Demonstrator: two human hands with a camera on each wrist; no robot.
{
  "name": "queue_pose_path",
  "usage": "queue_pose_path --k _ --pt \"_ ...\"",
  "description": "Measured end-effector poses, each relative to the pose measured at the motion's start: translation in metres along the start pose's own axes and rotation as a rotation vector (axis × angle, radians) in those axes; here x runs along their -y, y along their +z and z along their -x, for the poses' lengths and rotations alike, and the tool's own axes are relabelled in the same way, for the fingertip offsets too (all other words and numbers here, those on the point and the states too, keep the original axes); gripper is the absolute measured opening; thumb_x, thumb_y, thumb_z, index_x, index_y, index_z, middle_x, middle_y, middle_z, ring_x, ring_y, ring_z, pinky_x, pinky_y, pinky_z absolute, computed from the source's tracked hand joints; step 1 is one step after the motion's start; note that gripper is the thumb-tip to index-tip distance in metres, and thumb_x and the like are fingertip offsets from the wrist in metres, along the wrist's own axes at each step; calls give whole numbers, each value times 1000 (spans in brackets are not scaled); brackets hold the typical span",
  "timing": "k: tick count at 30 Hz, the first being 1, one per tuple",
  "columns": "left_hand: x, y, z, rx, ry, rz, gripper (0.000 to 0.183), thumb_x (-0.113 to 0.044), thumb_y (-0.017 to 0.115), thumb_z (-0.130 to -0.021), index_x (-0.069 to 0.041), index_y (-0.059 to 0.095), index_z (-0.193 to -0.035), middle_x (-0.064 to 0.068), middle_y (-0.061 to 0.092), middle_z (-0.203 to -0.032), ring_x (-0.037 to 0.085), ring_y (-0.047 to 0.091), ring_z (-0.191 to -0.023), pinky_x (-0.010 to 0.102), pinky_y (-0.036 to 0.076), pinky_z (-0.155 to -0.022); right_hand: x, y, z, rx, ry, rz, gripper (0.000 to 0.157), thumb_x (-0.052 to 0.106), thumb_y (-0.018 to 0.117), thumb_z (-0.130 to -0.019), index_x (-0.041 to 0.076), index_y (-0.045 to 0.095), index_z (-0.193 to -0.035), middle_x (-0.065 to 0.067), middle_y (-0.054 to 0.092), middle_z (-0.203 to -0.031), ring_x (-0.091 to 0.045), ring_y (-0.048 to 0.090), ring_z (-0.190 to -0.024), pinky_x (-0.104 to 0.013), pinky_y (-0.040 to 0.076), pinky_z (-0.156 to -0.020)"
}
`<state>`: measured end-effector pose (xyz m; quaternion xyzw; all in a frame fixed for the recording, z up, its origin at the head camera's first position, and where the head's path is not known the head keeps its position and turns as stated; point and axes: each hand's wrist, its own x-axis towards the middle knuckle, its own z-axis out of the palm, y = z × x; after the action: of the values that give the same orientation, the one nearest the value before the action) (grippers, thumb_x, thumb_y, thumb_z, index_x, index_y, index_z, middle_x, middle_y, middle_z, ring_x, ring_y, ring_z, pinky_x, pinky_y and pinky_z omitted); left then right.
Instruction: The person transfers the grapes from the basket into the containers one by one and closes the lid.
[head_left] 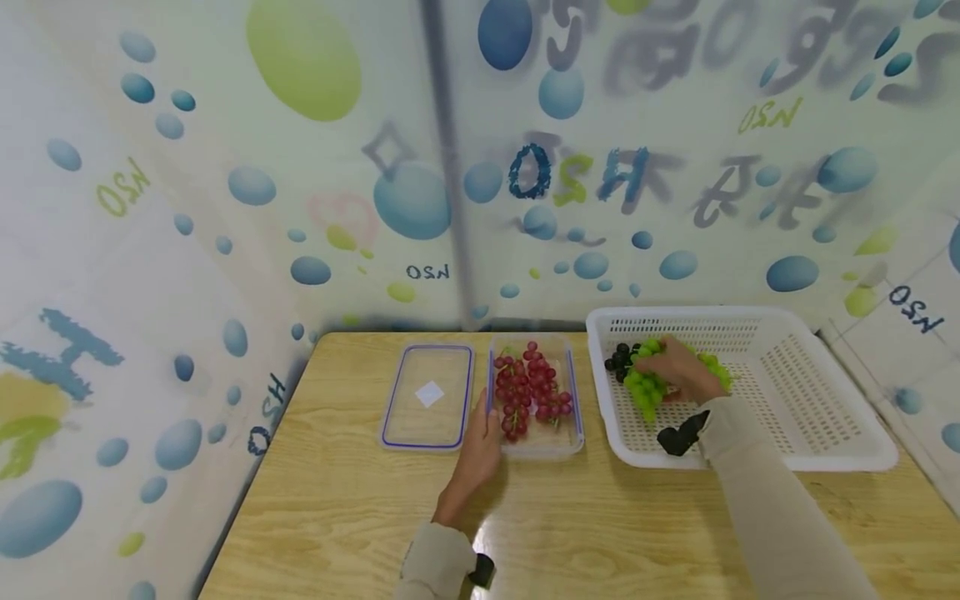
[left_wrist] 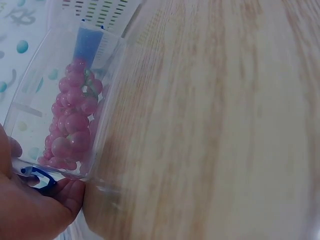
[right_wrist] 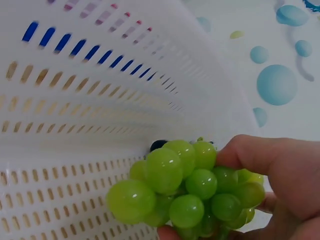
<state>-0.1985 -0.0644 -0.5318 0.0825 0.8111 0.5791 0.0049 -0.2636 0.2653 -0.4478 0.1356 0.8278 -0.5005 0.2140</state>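
In the head view, a clear plastic container (head_left: 540, 442) holds bunches of red grapes (head_left: 525, 387). My left hand (head_left: 480, 446) grips the left side wall of that container; in the left wrist view the thumb and fingers bend about its edge, beside a blue-trimmed part. Over the white basket (head_left: 750, 462), my right hand (head_left: 678, 369) holds a bunch of green grapes (right_wrist: 187, 187) between thumb and fingers. Dark grapes (head_left: 619, 360) lie behind it at the basket's left end, and more green grapes (head_left: 716, 371) show beyond the hand.
A clear lid (head_left: 442, 421) with a blue seal and a white label (head_left: 430, 393) lies left of the container on the wooden table (head_left: 337, 500). A patterned wall (head_left: 480, 250) stands right behind the table, and another wall runs along the left.
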Motion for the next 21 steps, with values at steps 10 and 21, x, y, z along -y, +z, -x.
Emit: queue_pose_path --k 10,21 --pt "1 -1 1 -7 3 -19 52 -7 28 -108 10 13 -154 26 51 -116 35 50 -108 54 38 -101 29 0 6 -12 -126 -90 70 27 60 -97 7 18 -150 -24 32 -147 -35 49 -115 -42 54 -83" --pt "1 0 1 -14 12 -13 52 -8 29 -108 11 14 -154 29 52 -122 33 54 -106 51 43 -100 58 7 16 -29 -277 -14 77 31 59 -100 9 13 -157 -31 31 -146 -41 50 -118 -45 55 -84"
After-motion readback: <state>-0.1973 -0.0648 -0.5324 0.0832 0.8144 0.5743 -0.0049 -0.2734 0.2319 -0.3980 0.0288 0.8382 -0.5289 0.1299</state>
